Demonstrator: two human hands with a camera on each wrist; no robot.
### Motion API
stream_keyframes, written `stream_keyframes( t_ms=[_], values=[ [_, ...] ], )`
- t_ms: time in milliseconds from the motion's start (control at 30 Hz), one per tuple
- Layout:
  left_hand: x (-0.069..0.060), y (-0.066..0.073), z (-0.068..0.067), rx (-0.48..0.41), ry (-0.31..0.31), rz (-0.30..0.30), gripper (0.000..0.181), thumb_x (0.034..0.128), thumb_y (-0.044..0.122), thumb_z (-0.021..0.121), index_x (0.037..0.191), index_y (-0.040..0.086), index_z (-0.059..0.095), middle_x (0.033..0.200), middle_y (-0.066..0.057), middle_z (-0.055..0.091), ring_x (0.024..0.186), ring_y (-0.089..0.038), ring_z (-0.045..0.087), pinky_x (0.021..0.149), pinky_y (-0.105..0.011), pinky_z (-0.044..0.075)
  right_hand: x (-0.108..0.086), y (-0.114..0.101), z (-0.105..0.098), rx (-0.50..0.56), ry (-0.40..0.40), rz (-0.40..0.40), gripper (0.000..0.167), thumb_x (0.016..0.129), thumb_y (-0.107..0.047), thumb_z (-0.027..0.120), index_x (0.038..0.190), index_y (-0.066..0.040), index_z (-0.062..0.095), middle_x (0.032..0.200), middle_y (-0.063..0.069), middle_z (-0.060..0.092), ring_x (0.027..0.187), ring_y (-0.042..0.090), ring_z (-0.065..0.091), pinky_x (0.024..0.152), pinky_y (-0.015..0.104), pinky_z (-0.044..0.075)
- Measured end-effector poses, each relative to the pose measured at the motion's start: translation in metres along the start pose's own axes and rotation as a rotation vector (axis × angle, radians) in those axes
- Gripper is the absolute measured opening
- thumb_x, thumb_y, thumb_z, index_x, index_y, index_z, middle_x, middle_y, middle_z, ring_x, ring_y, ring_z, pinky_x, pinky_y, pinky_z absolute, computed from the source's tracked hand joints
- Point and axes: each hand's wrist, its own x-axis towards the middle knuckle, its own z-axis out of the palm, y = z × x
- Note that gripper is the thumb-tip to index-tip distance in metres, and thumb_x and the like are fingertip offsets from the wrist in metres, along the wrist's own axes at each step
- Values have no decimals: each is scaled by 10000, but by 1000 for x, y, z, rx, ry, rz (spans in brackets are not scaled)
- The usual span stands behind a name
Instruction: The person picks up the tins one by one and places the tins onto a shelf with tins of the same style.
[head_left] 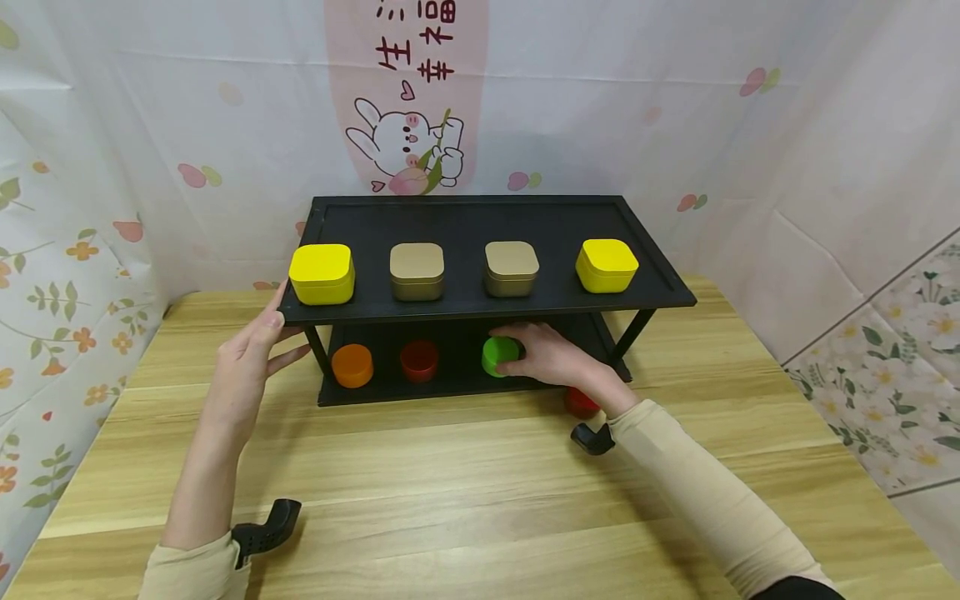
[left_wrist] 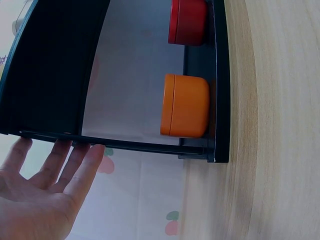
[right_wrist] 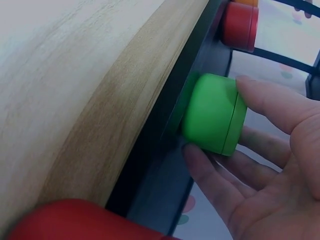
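A black two-tier shelf [head_left: 472,310] stands on the wooden table. On its lower tier, my right hand [head_left: 551,354] holds a small green lidded box [right_wrist: 212,114] between thumb and fingers; the box sits at the tier's front edge. My left hand [head_left: 243,367] touches the left end of the upper tier, its fingers [left_wrist: 82,172] extended against the side edge. Left of the green box are a dark red box [head_left: 419,361] and an orange box [head_left: 352,366]. Another red box [head_left: 581,403] is partly hidden under my right forearm, at the shelf's front right.
Along the upper tier's front stand two yellow boxes, one at the left [head_left: 322,275] and one at the right [head_left: 607,267], with two beige boxes, a left one [head_left: 417,272] and a right one [head_left: 511,269], between them. Patterned cloth [head_left: 600,108] hangs behind the shelf.
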Motion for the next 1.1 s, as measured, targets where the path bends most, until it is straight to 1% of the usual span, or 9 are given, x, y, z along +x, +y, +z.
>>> stream_keyframes(
  t_ms=[67,233,333,500,600,700,900,1100],
  values=[
    [0,0,0,-5,-1,-1,469,1103,411,430,1562,317,418,1689,44,333,1199,-31,588,895,-115,576,-1,0,0,1,-4,-1,594,937,-272,759,1467,-86,566,1312,110,667,1026,224,593,890,341,529],
    [1,-1,0,-9,0,0,473,1102,419,430,1563,316,416,1686,33,341,1198,-34,585,897,-115,576,-3,1,-1,2,-4,5,720,933,-337,759,1548,-102,467,1455,134,597,1160,259,587,1054,455,522],
    [1,-1,0,-12,6,-3,479,1101,426,430,1566,311,412,1686,24,344,1194,-33,580,894,-112,575,-5,2,-2,4,3,10,758,926,-364,762,1566,-114,442,1474,135,586,1206,273,591,1103,483,505],
    [0,-1,0,-11,10,-10,488,1097,439,436,1566,308,412,1686,34,341,1183,-39,582,886,-108,575,-10,4,-4,-16,23,25,780,916,-444,753,1569,-146,446,1436,128,615,1253,293,604,1102,495,512],
    [0,-1,0,-6,9,-10,484,1098,436,434,1565,310,411,1686,38,339,1184,-40,582,885,-109,576,-15,6,-4,-22,42,25,778,912,-462,754,1563,-156,457,1434,122,624,1283,293,610,1112,495,514],
    [0,-1,0,-4,9,-11,479,1100,429,432,1563,312,412,1684,36,342,1185,-36,584,883,-111,578,-20,10,-4,-7,64,21,759,908,-441,765,1549,-151,477,1436,116,631,1298,289,613,1120,489,513],
    [1,-1,0,-13,7,-9,483,1099,428,434,1565,303,412,1681,37,351,1184,-34,585,880,-113,581,-32,18,-6,28,106,16,721,909,-370,782,1526,-122,504,1423,137,642,1278,317,626,1090,504,534],
    [1,-1,0,-14,6,-10,488,1098,433,435,1568,303,407,1680,41,355,1180,-38,580,881,-108,578,-41,23,-8,14,132,3,692,920,-344,776,1514,-100,517,1407,157,654,1249,334,643,1066,511,545]
  ],
)
